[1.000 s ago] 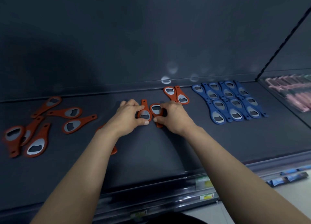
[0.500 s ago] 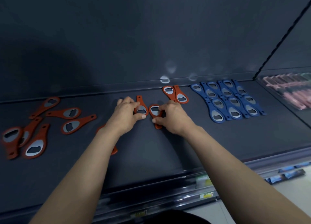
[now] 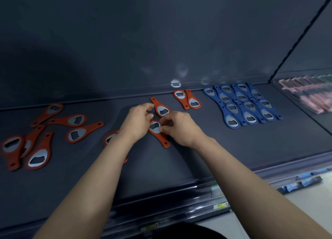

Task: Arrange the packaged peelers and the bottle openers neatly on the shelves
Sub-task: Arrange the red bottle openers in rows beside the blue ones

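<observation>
Now the orange opener (image 3: 160, 139) lies mid-shelf (image 3: 179, 166), its head pinched by my right hand (image 3: 181, 129). My left hand (image 3: 137, 122) curls beside it, and I cannot tell whether it holds anything. I should nest it head-to-tail against its neighbour (image 3: 161, 107), like the finished pair (image 3: 187, 99) and the blue block (image 3: 242, 105).

Dim, bluish light is coming from behind and to the right of the wearer, leaving the shelf (image 3: 233, 157) and the back panel (image 3: 179, 32) dark while the floor (image 3: 314, 206) at lower right is glowing much paler. A broad, soft shadow is spreading over the panel's left half, and the steel heads of the orange bottle openers (image 3: 38, 156) and blue bottle openers (image 3: 248, 115) are glinting and throwing faint pale patches onto the panel. The wide lens is bowing the shelf's front edge, and the packaged peelers (image 3: 309, 98) at far right are blurring into pink streaks.
</observation>
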